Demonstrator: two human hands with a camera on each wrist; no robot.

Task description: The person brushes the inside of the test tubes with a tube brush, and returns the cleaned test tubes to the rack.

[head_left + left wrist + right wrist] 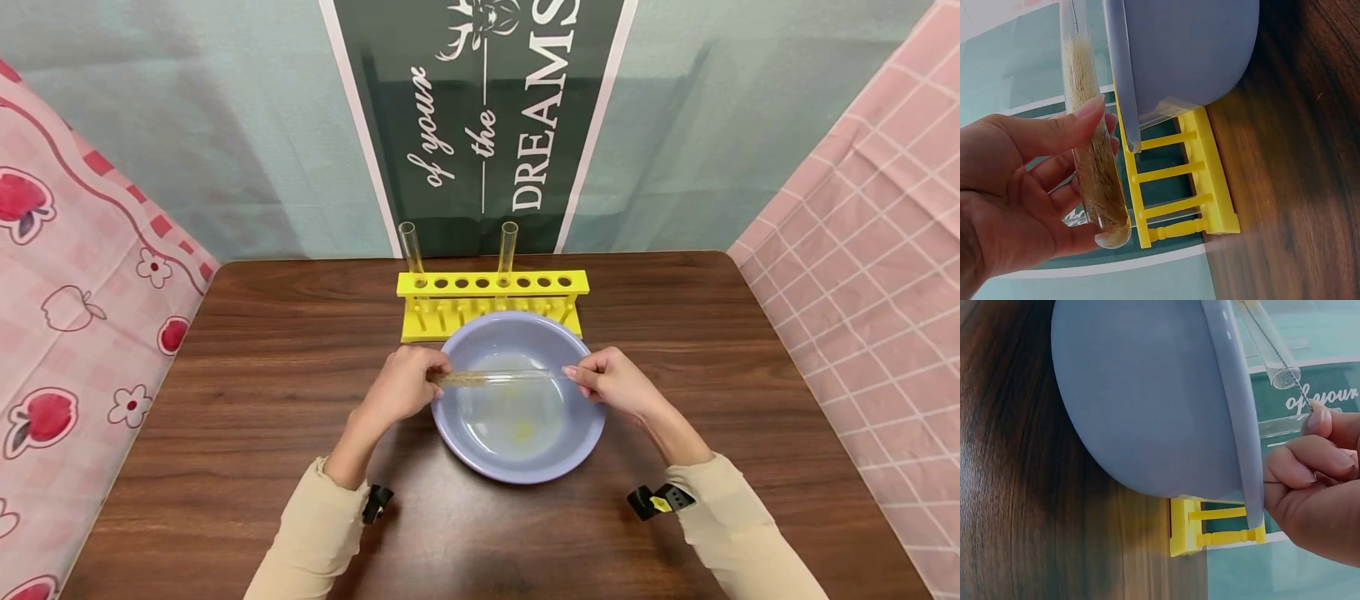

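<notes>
My left hand [401, 385] grips a clear glass test tube [517, 377] near its rounded closed end, thumb across the side. The tube lies level over a lavender basin [495, 472]. Inside it, the tan bristles of a test tube brush [1082, 75] fill the closed end. The brush's twisted wire handle [1298, 381] comes out of the tube's mouth, which faces right. My right hand [617, 385] pinches that wire between thumb and fingertips, just beyond the mouth. Shallow, slightly yellowish water [517, 417] sits in the basin below.
Behind the basin stands a yellow test tube rack [491, 285], partly hidden by the rim. Two glass tubes, one at the left end [411, 248] and one near the middle [507, 248], stand in it. Patterned cloths hang around the brown wooden table [262, 375].
</notes>
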